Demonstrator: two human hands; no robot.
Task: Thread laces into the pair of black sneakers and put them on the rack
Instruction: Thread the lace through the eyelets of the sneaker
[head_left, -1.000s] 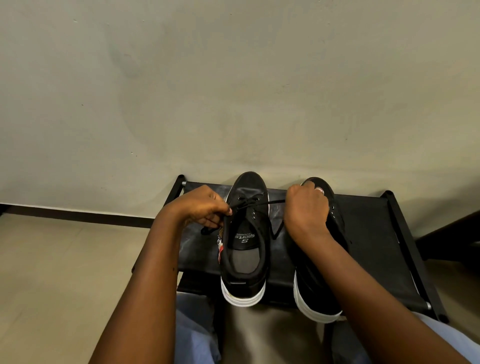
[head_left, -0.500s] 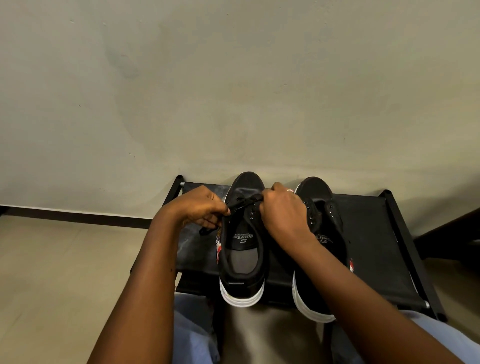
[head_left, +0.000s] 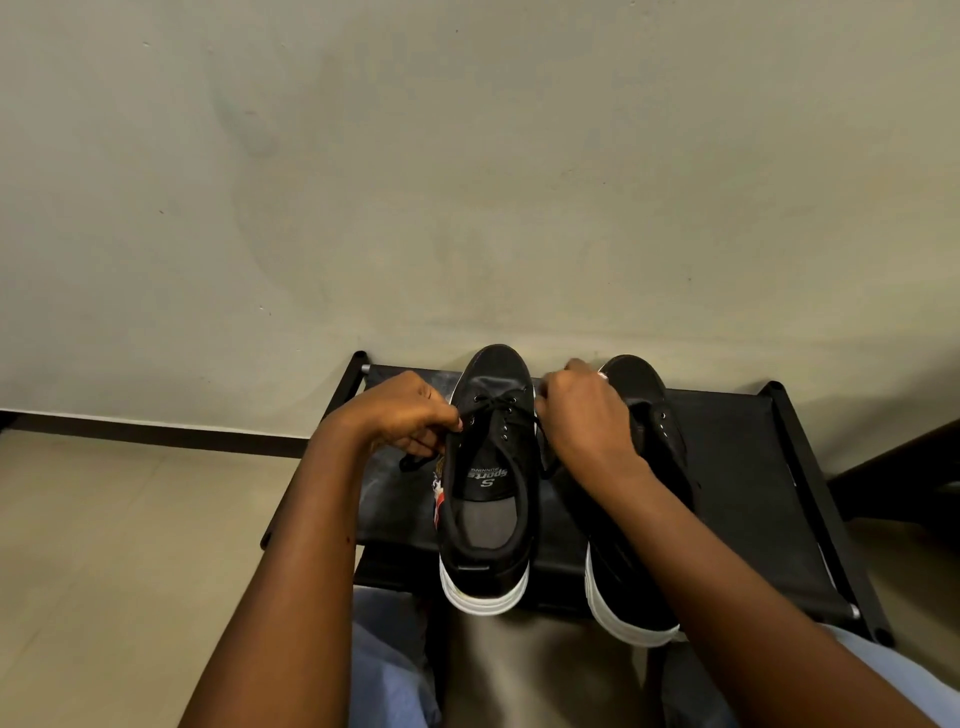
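Observation:
Two black sneakers with white soles stand side by side on a low black rack (head_left: 737, 467), toes toward the wall. The left sneaker (head_left: 488, 499) has a black lace (head_left: 493, 405) crossing its upper eyelets. My left hand (head_left: 410, 415) pinches one end of that lace at the shoe's left side; the loose tip hangs below the fingers. My right hand (head_left: 587, 415) grips the other end at the shoe's right side. The right sneaker (head_left: 644, 519) is partly hidden under my right wrist and forearm; no lace shows on it.
A plain wall rises just behind the rack. Beige floor lies to the left. A dark piece of furniture (head_left: 904, 467) sits at the right edge. My knees in light blue trousers (head_left: 389, 654) are below the rack's front edge.
My right hand went from the right sneaker to the left sneaker's eyelets, then pulled back to the right with the lace end. My left hand stayed put.

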